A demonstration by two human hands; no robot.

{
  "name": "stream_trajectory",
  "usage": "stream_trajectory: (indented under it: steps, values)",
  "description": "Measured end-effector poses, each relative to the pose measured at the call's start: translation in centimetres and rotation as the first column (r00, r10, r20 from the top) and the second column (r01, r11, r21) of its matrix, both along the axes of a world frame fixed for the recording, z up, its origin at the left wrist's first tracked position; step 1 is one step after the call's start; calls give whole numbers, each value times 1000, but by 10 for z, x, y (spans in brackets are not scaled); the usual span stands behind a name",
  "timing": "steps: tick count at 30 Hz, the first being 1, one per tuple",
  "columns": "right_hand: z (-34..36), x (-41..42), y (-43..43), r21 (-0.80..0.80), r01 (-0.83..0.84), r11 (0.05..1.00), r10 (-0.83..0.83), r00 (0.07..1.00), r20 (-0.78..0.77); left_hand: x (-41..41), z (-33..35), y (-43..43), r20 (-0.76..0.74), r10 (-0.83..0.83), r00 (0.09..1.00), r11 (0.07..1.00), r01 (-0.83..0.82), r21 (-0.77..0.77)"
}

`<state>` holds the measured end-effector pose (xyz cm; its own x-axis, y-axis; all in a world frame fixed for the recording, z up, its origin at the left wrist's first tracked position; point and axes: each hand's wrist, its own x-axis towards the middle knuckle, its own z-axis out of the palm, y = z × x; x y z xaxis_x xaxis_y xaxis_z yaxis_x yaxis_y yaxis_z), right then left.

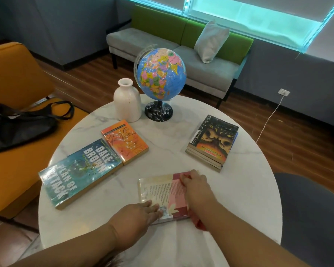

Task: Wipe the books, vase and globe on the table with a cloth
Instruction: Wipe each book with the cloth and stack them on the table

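"Red cloth (198,222), see it poking out under the wrist? The right hand (196,186) has it bunched in curled fingers, laid on the pink-and-cream book (160,193)."

"And the left hand (141,210)?"

"Holding nothing. Fingers straight, flat on the book's near corner, pinning it to the counter (174,135)."

"Which way does the book lie?"

"Straight in front of the person, between the two forearms, long axis running away from them toward the globe (161,74) and vase (127,102). The right hand sits at the far right corner, so I'd guess the stroke would run down the length, toward the body."

"Right arm does the work, then."

"I'd say so. Its forearm lies along the book's right edge, wrist low. The left arm reaches in from the near side. The teal book (79,172) and orange book (124,141) lie off to the left, the stack of books (212,143) to the right, well apart from both hands."
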<state>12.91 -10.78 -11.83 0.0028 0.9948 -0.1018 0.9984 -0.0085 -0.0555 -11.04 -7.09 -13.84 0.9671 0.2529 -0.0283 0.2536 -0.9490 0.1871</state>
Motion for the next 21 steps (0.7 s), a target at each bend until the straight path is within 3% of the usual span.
stream_trajectory:
  steps: [2,4,7,9,11,13,15,18,21]
  values:
    - [3,-29,10,-103,-60,993,50,994,-98,0,2,1,23,-7,1000,1000,7,11]
    - [12,-53,18,-229,-171,958,165,985,-45,1,3,1,32,-11,999,1000,11,-3]
    - [9,-57,23,-210,-360,909,338,932,-132,1,6,0,-16,8,1000,1000,-8,-6]
    - [3,-43,19,-147,-366,919,338,923,-182,0,7,2,-22,5,1000,1000,-4,30]
    - [0,-16,12,-27,-209,978,205,973,-111,1,13,1,-30,27,999,999,-27,31]
    - [-9,14,5,-16,28,999,-29,998,-61,2,16,2,-14,31,999,999,-30,26]
    - [-7,21,-9,-12,144,990,-144,981,-127,3,15,2,-70,33,997,999,-35,-24]
    - [2,8,-33,-14,36,999,-38,989,-140,4,14,1,-60,7,998,998,-11,-58]
    - [2,0,-61,-136,-101,986,66,968,-241,4,19,2,-110,28,994,996,-36,-78]
